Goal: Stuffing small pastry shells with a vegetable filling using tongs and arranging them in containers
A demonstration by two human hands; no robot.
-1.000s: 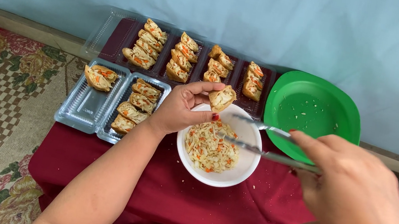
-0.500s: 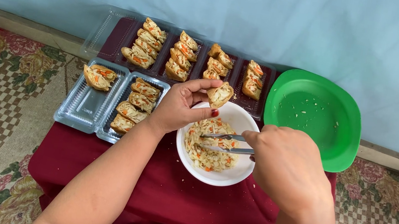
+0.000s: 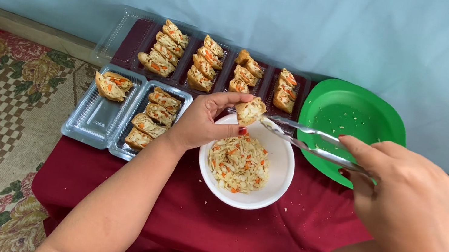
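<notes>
We're pinching a small fried golden pastry pocket (image 3: 250, 111) in our left hand (image 3: 201, 120) right over the round white bowl (image 3: 276, 181) of shredded filling so crumbs drop in, while our right hand (image 3: 409, 195) is clamped on thin metal tongs (image 3: 308, 141) touching it.

There are two clear plastic compartment trays (image 3: 91, 121), one round white bowl of shredded filling (image 3: 273, 181), one green plastic plate (image 3: 355, 115), one pair of metal tongs (image 3: 308, 141) and two hands (image 3: 201, 120).

Soft, even daylight; the picture is bright and sharp. Faint shadows lie under the bowl (image 3: 246, 167) and trays (image 3: 92, 118), whose clear plastic shows mild glare.
</notes>
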